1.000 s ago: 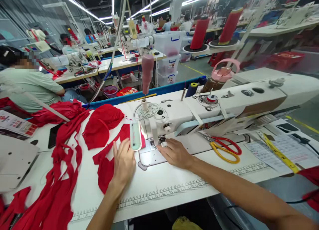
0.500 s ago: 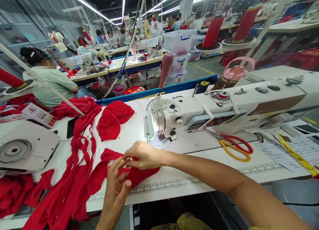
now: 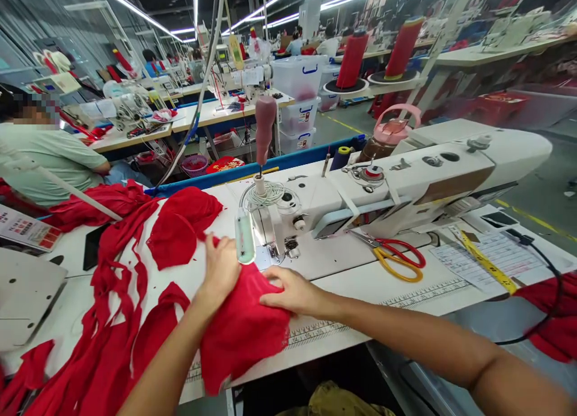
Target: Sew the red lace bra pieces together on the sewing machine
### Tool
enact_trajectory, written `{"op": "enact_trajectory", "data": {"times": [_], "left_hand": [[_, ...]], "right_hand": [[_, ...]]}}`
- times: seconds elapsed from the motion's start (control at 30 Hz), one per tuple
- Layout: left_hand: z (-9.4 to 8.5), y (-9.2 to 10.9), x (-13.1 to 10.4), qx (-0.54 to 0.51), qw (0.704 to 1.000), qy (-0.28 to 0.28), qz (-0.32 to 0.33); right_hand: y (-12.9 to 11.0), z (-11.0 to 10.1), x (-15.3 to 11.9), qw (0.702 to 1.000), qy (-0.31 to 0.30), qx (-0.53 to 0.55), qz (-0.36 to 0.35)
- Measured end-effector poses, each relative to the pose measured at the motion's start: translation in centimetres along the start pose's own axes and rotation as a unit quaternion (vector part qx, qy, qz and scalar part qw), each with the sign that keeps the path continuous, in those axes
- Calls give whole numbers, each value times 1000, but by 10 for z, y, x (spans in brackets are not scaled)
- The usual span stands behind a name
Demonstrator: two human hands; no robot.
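A piece of red fabric [image 3: 246,338] lies spread over the table's front edge, just before the sewing machine [image 3: 265,223]. My left hand [image 3: 220,270] is closed on its far left part, close to the needle area; its fingertips are blurred. On the fabric's right side, my right hand [image 3: 293,291] pinches the edge between thumb and fingers. Further left is a folded red piece [image 3: 180,226], and long red strips [image 3: 117,308] trail down the table. Another small red piece [image 3: 157,326] rests beside my left forearm.
Scissors [image 3: 396,256] with red and yellow handles lie right of the needle area. A yellow tape measure [image 3: 487,260] crosses a written paper sheet [image 3: 460,263]. A pink-handled screwdriver [image 3: 265,127] stands upright on the machine head. A co-worker [image 3: 49,157] sits at the left.
My hands have moved apart, from nearly together over the fabric to its two sides. The red fabric is now spread wider and reaches the machine's needle area. The view has shifted right.
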State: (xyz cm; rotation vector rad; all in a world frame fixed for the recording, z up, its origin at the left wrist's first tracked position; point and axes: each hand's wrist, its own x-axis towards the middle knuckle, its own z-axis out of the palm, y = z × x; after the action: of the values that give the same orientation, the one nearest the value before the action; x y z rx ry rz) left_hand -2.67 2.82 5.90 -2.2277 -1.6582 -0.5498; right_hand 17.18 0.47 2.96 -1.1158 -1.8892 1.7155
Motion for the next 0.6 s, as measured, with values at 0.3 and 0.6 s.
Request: {"op": "enact_trajectory", "data": {"times": [0.3,0.6], "left_hand": [[34,18,-25,-32,997,-74,6],[37,37,-52,-14,993,-117,-9]], "right_hand": [[25,-34,-13,832,138,-496,-208],[6,-39,45,789,107,-579,-174]]}}
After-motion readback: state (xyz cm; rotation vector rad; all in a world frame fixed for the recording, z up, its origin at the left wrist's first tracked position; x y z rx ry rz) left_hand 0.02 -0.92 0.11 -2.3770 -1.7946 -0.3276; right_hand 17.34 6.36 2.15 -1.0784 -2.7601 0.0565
